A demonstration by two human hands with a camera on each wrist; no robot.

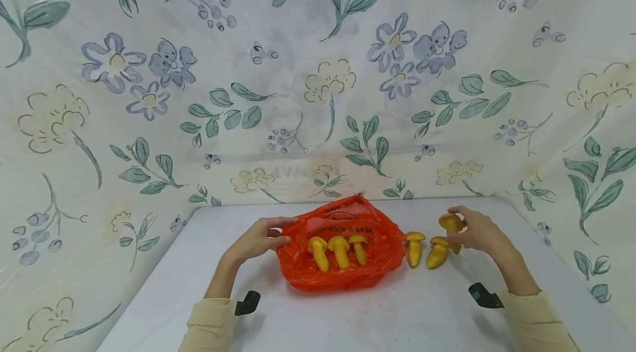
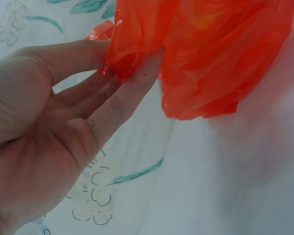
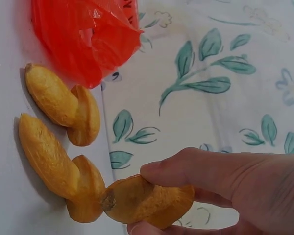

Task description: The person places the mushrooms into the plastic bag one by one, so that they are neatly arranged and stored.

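A red plastic bag [image 1: 343,281] lies on the table with its mouth held wide, and three yellow mushrooms [image 1: 340,254] rest inside it. My left hand [image 1: 254,240] pinches the bag's left edge between thumb and fingers; in the left wrist view the thin red film [image 2: 137,34] passes between them. At the right, my right hand [image 1: 479,232] grips a yellow mushroom [image 3: 137,200] by thumb and fingertips. Just beside it, a second mushroom [image 1: 437,255] lies on the table. Another mushroom [image 1: 414,250] lies close to the bag's right edge.
The white table [image 1: 348,324] ends at the back against a hanging cloth [image 1: 298,120] printed with leaves and flowers. A dark mount sits at the left wrist [image 1: 248,303] and another at the right wrist [image 1: 484,296].
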